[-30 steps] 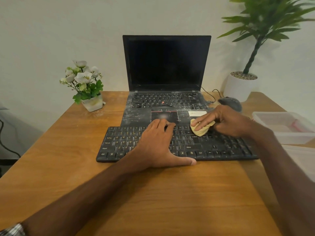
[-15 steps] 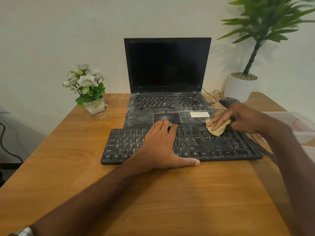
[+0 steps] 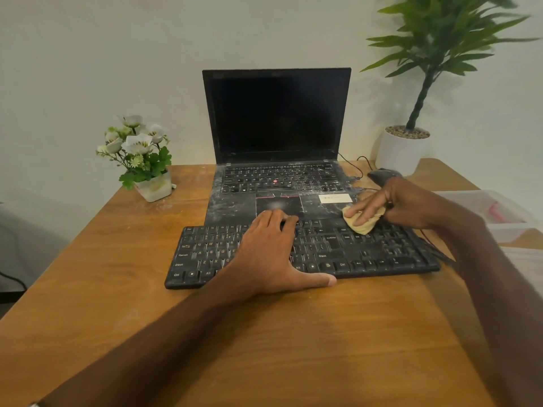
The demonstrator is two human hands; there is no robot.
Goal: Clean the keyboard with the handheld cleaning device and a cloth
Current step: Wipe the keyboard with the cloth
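- Two bare hands work over a black keyboard [image 3: 367, 251], which lies flat on a wooden table [image 3: 352, 348], just in front of an open laptop [image 3: 276, 116].
- The left hand [image 3: 264, 254] rests palm down on the middle of the keyboard. Its fingers are straight and close together, and the thumb is spread out to the side along the front edge of the keyboard. It grips nothing.
- The right hand [image 3: 402, 204] is at the far right part of the keyboard. Its long fingers lie almost straight over a crumpled yellow cloth [image 3: 363, 223] and press it down on the top rows of keys. The thumb is hidden, so I cannot tell if it pinches the cloth from below.
- The keyboard keys and the laptop's palm rest carry whitish dust.
- The laptop screen is dark.
- A small pot of white flowers [image 3: 141, 160] stands at the far left of the table, and a green plant in a white pot [image 3: 401, 151] at the far right.
- A dark mouse [image 3: 382, 174] lies near the white pot, behind the right hand.
- A clear plastic container [image 3: 499, 207] is at the right edge.
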